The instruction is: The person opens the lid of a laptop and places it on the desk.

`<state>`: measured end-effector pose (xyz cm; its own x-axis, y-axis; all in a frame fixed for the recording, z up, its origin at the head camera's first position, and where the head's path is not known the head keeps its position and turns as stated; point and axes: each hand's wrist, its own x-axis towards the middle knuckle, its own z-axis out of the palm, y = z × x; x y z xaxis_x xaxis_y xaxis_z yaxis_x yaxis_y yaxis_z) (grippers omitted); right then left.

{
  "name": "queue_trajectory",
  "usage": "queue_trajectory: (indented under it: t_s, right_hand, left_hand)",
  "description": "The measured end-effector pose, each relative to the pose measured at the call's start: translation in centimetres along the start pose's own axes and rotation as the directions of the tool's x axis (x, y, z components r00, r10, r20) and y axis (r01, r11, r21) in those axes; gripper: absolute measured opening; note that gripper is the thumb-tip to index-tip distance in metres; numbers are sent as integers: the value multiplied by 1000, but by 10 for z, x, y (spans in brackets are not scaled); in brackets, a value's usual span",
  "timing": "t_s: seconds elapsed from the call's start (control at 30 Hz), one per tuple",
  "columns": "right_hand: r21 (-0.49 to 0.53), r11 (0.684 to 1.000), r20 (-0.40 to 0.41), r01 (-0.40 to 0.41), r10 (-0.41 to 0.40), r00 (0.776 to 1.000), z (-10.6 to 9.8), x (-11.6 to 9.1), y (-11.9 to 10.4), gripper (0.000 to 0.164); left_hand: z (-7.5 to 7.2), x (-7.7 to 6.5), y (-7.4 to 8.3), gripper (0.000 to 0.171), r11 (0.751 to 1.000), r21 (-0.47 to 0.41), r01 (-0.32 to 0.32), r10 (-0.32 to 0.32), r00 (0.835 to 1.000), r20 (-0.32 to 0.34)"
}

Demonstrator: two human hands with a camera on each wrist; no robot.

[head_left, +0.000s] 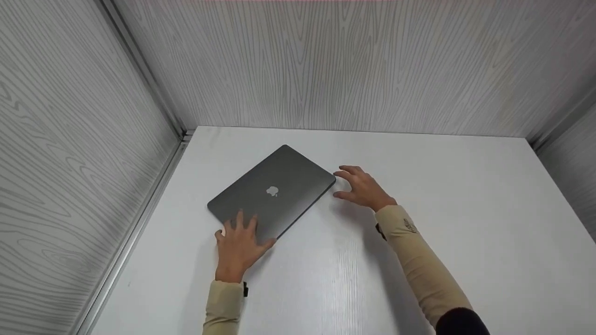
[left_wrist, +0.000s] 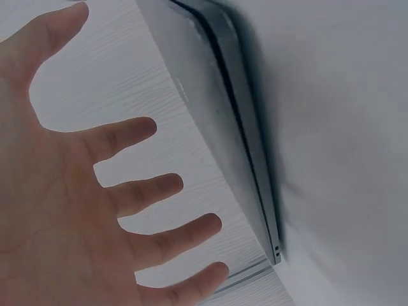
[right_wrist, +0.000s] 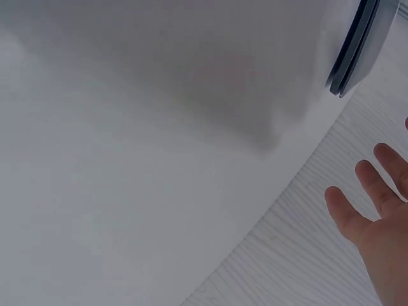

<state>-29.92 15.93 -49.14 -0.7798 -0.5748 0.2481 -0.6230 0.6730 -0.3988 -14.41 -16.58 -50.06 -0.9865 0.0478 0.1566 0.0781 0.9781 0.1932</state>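
Observation:
A dark grey laptop (head_left: 293, 177) with a pale apple logo lies closed and turned at an angle on the white table. Spread fingers of my left hand (head_left: 238, 246) reach over its near left corner in the head view. The left wrist view has that hand (left_wrist: 70, 185) beside the laptop's thin edge (left_wrist: 245, 140), palm and fingers apart from it. My right hand (head_left: 365, 188) hovers near the laptop's right corner, fingers and thumb loosely parted, holding nothing. In the right wrist view, the laptop corner (right_wrist: 357, 54) shows above the right hand's fingers (right_wrist: 347, 213).
The white tabletop (head_left: 465, 195) stretches to the right and toward me. A wood-grain panel (head_left: 326, 70) rises behind it, and another panel (head_left: 70, 163) stands on the left, with a metal strip (head_left: 135, 232) along the table's left edge.

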Motion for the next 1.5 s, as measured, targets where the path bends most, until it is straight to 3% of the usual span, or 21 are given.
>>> queue_trajectory:
  t_s: [0.23, 0.37, 0.57, 0.8, 1.0, 1.13, 1.3, 1.5]
  right_hand:
    - [-26, 1000, 35, 16, -15, 999, 18, 16, -6, 56]
    - [-10, 1000, 89, -17, 18, 996, 24, 25, -10, 63]
    - [36, 995, 174, -98, 91, 981, 27, 33, -13, 71]
    - [64, 996, 165, -56, 45, 985, 38, 39, -14, 70]
    - [-20, 989, 257, -147, 147, 955, 38, 45, -19, 78]
    - [-58, 985, 280, -162, 172, 944, 39, 48, -20, 80]
    - [-90, 987, 233, -135, 153, 961, 40, 47, -16, 78]
    - [-107, 988, 202, -109, 129, 971, 44, 45, -11, 78]
  left_hand:
    - [3, -5, 3, 81, 993, -47, 111, -108, 991, 73]
    - [4, -5, 7, 83, 980, -95, 176, -170, 983, 75]
    - [5, -6, 8, 101, 941, -119, 317, -293, 939, 182]
    - [11, -7, 5, 103, 910, -169, 380, -334, 910, 247]
    - [14, -4, 7, 103, 873, -235, 428, -357, 888, 291]
    - [17, -4, 9, 102, 870, -251, 424, -358, 894, 269]
    - [19, 0, 11, 100, 883, -252, 396, -349, 913, 210]
    - [21, 4, 16, 100, 874, -261, 410, -372, 910, 183]
